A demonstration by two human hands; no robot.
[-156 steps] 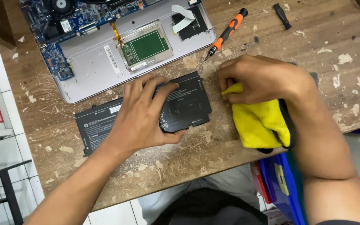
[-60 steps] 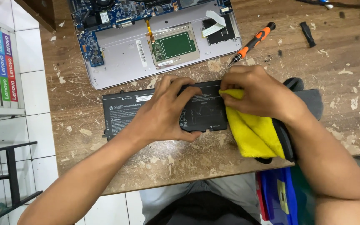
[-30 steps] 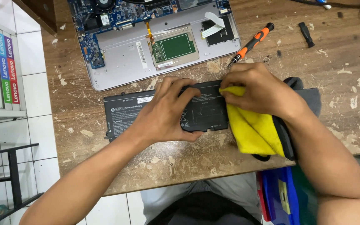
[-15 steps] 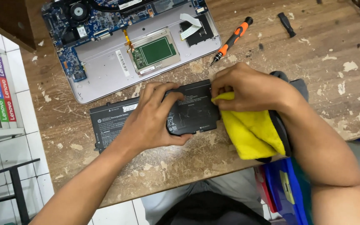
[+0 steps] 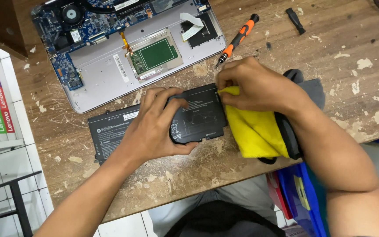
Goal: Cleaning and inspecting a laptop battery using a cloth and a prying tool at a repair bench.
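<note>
Battery pack (image 5: 198,116), flat, black and long, lying lengthwise on the scarred wooden workbench (image 5: 352,57) near its front edge, white labels showing at the uncovered left end. Pinned by the left hand (image 5: 154,131), spread palm-down across the middle, fingertips hooked over the far edge and thumb pressed along the near edge. Met at the right end by the right hand (image 5: 259,85), fingers curled and pinching a yellow cloth (image 5: 253,129) against the pack's far right corner; rest of the cloth draped toward the bench edge, with a dark grey layer showing behind the wrist. Below the bench edge, a blue bin (image 5: 303,197) beside the lap. Just beyond the right knuckles, an orange-and-black screwdriver (image 5: 237,39), tip pointing toward the hand, not touching it. Farther right, a small black bit or handle (image 5: 295,20) lying alone. Beyond the pack, an opened silver laptop chassis (image 5: 97,61), bottom cover off, green trackpad board (image 5: 155,53) in the middle, blue circuit board and fan (image 5: 71,14) along the far side, white ribbon cable (image 5: 191,26) loose on top.
</note>
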